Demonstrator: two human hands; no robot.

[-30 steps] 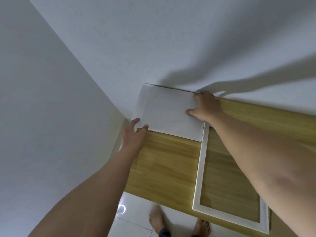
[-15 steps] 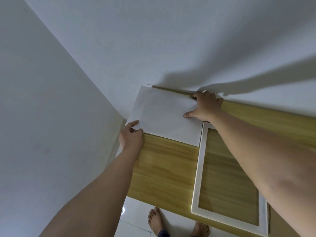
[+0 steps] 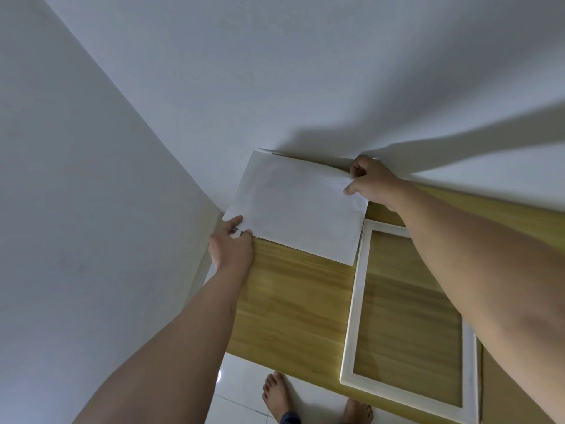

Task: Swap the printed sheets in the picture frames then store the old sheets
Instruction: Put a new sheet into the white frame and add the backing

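Note:
A white sheet of paper (image 3: 293, 206), blank side up, lies at the far left corner of a wooden table (image 3: 293, 307). My left hand (image 3: 230, 249) pinches its near left corner. At the far right corner of the sheet my right hand (image 3: 371, 183) is shut on the edge, which is lifted off a second layer underneath. A white picture frame (image 3: 356, 304) lies flat to the right of the sheet, with bare wood showing through its opening. My right forearm crosses over the frame's top right part.
White walls meet at the table's far left corner, right behind the sheet. A brown board (image 3: 504, 390) lies at the frame's right side. Below the table's near edge are white floor tiles (image 3: 241, 390) and my bare feet (image 3: 276, 393).
My right hand went from pressing flat on the sheet to gripping its far right corner and lifting it. My left hand slid a little left along the near edge.

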